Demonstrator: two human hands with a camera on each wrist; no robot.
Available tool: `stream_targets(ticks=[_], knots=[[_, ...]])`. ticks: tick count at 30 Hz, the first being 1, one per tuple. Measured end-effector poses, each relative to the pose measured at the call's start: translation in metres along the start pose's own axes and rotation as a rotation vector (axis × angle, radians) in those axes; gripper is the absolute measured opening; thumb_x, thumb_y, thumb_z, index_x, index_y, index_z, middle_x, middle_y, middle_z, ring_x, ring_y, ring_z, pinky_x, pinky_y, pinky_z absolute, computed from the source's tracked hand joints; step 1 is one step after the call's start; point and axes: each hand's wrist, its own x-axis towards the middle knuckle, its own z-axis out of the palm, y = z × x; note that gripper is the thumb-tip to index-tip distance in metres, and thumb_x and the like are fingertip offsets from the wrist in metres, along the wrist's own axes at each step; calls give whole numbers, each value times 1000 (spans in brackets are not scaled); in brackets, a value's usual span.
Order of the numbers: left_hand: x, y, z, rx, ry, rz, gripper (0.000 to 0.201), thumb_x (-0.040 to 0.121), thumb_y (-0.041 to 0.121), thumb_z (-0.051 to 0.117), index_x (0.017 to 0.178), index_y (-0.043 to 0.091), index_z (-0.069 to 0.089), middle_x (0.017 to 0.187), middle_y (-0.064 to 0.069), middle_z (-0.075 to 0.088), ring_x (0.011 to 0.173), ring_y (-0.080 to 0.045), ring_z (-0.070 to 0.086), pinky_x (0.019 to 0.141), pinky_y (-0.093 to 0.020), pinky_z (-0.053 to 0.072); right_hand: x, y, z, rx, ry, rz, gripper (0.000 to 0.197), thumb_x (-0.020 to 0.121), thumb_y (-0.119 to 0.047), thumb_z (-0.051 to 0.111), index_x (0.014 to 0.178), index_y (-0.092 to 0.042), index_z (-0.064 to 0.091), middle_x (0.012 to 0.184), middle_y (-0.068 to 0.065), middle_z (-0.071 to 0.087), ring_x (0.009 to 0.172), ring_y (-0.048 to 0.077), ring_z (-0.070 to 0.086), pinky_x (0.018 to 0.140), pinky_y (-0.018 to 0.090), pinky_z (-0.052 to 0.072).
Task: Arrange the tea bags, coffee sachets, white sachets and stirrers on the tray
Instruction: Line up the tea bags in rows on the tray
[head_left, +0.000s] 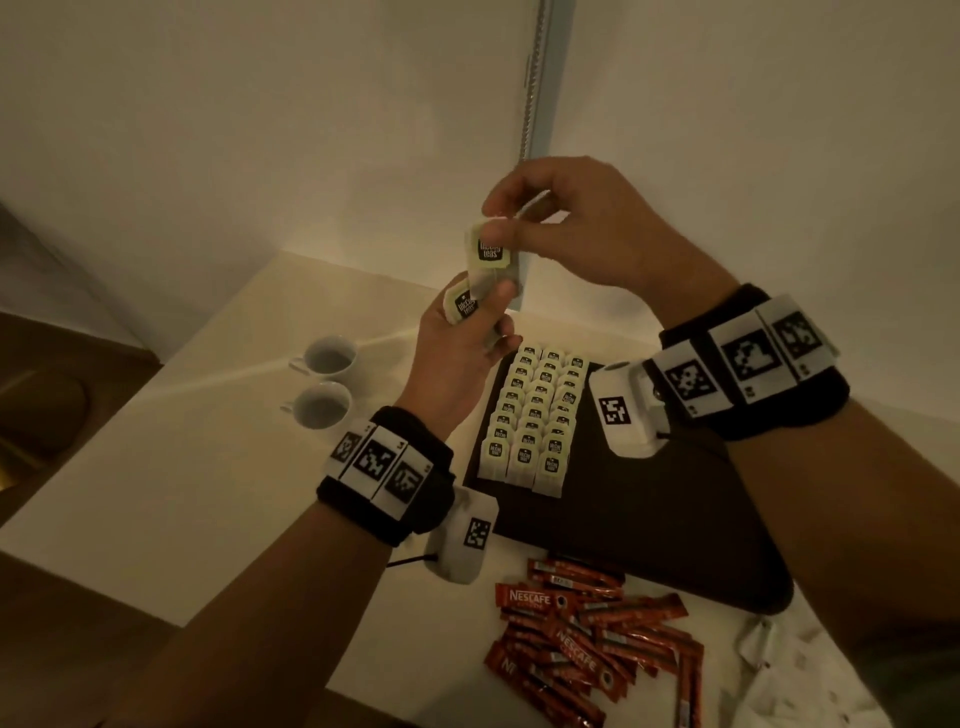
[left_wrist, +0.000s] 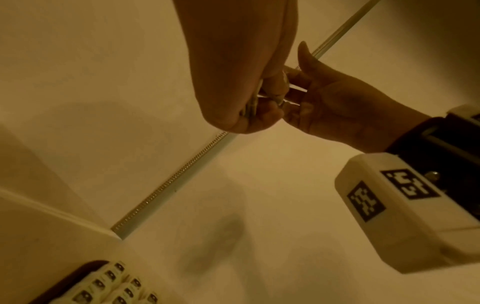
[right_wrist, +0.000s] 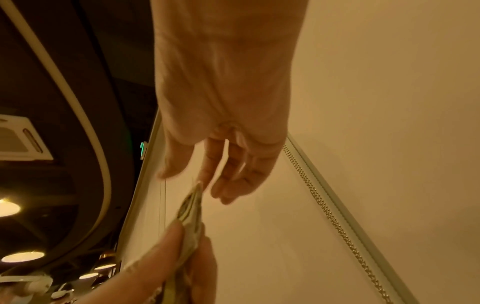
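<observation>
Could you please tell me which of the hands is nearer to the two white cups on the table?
Left. The left hand is raised just right of the white cups, gripping tea bags. The right hand is higher and farther right, pinching a tea bag.

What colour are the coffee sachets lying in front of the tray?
Red with white lettering: the coffee sachets lie beside the dark tray. Clearest in the head view.
</observation>
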Motion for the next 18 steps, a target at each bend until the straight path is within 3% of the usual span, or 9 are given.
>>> stream_targets(ticks=[4, 10, 13, 15, 18], knots=[[2, 2, 3, 11, -8, 22, 13, 82, 14, 68, 92, 18, 63, 88, -1, 63, 60, -7, 55, 61, -23, 51, -1, 2, 2, -79, 50, -21, 18, 81, -37, 70, 82, -19, 68, 78, -18, 58, 74, 4, 57, 74, 18, 47], [5, 6, 6, -12, 0, -1, 9, 88, 7, 59, 92, 14, 63, 81, 4, 69, 59, -8, 53, 55, -19, 46, -2, -1, 0, -49, 35, -97, 21, 83, -33, 68, 92, -14, 69, 81, -7, 65, 74, 5, 58, 70, 17, 48], [8, 9, 6, 45, -66, -52, 8, 85, 11, 62, 93, 13, 62, 78, 4, 69, 57, -7, 55, 51, -18, 43, -6, 0, 0, -4, -62, -109, 20, 84, -31, 68, 99, -17, 66, 86, -12, 64, 79, -2, 57, 64, 7, 41], [9, 9, 7, 82, -101, -73, 12, 82, 13, 64, 94, 13, 62, 81, 4, 70, 57, -7, 55, 51, -18, 44, -7, 2, 2, -6, -50, -120, 12, 85, -26, 68, 92, -16, 68, 81, -13, 64, 75, -1, 57, 63, 7, 40], [8, 7, 8, 19, -75, -55, 15, 80, 12, 69, 93, 14, 63, 84, 1, 69, 55, -7, 54, 52, -19, 45, -6, 5, 2, 27, 73, -94, 12, 80, -25, 72, 87, -16, 69, 76, 5, 68, 65, 6, 56, 63, 15, 46]])
